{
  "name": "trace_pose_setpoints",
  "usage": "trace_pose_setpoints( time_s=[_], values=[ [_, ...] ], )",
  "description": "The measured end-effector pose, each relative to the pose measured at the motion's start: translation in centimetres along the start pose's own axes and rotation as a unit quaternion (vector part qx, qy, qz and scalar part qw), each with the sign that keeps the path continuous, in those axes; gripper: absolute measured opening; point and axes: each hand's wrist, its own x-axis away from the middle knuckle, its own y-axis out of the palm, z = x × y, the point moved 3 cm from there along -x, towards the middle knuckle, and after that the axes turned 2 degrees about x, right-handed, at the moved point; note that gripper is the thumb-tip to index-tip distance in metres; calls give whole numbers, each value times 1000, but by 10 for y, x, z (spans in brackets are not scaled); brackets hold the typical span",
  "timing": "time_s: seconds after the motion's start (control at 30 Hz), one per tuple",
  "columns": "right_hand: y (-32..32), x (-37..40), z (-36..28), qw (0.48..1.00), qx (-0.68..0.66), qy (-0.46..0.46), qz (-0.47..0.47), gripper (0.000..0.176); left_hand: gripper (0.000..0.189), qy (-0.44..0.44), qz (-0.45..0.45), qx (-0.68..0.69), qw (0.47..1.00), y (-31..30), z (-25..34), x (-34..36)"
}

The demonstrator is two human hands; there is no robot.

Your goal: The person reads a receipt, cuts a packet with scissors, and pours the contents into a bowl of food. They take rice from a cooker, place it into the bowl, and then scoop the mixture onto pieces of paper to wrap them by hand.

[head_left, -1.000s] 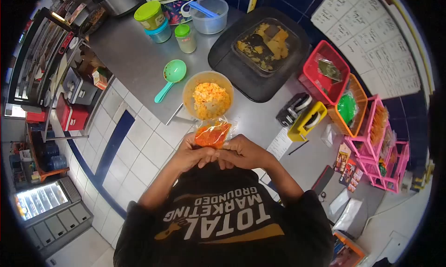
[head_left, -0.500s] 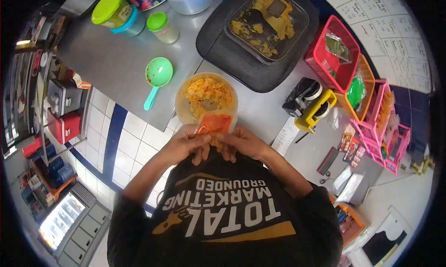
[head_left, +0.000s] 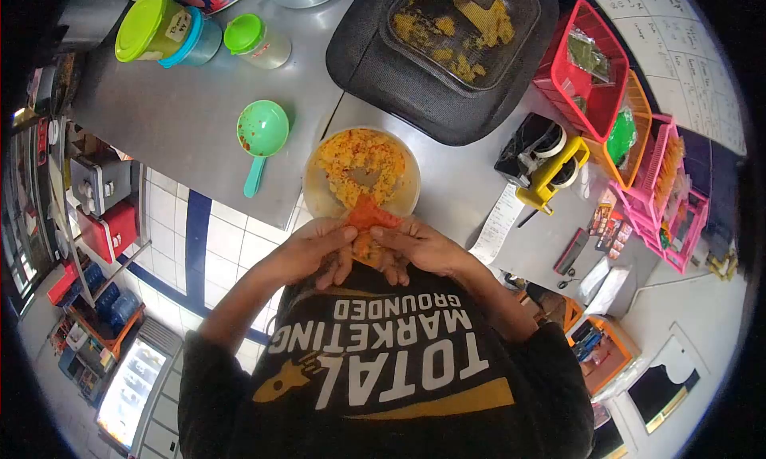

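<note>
My left hand [head_left: 315, 251] and my right hand [head_left: 416, 250] meet close to my chest, both gripping a small clear plastic bag of orange-red sauce [head_left: 369, 219]. The bag sits at the near rim of a round plastic bowl [head_left: 313, 202] filled with yellow-orange rice, which stands on the steel counter [head_left: 199, 116] just beyond my fingers. A green plastic scoop [head_left: 262, 136] lies on the counter left of the bowl.
A glass tray of rice [head_left: 463, 20] rests on a black mat [head_left: 383, 84] at the back. Lidded jars [head_left: 159, 32] stand at the far left. A yellow tape dispenser [head_left: 546, 168], red basket [head_left: 586, 68] and pink racks [head_left: 666, 207] line the right. The counter's edge drops to tiled wall on the left.
The view has tipped down and nearer the counter. The sauce bag has come lower over the bowl's near rim, and my fingers have bunched it smaller.
</note>
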Motion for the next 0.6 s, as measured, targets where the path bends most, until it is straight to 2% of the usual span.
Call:
trace_pose_setpoints(
  time_s=[0.27, 0.33, 0.4, 0.43, 0.5, 0.53, 0.6],
  values=[
    [1, 1, -4, 995, -78, 48, 37, 37, 34, -45, 39, -51, 997, 2, 16, 3],
    [1, -1, -5, 998, -15, 51, 18, 36, 33, -50, 41, -69, 996, 0, 19, 4],
    [-1, -2, -8, 999, -4, 34, 26, 35, 32, -55, -22, -105, 993, -3, 22, 5],
    [-1, -2, -9, 999, 10, 18, 33, 33, 32, -57, -24, -106, 992, -3, 20, 3],
    [3, -2, -11, 998, 21, 26, 51, 34, 30, -60, 45, -139, 988, -3, 17, -1],
    [5, -2, -11, 997, 35, 33, 67, 35, 30, -61, 44, -139, 987, 0, 20, -1],
    [7, -3, -9, 995, 51, 38, 71, 38, 20, -81, 86, -263, 958, 5, 29, 1]
  ],
)
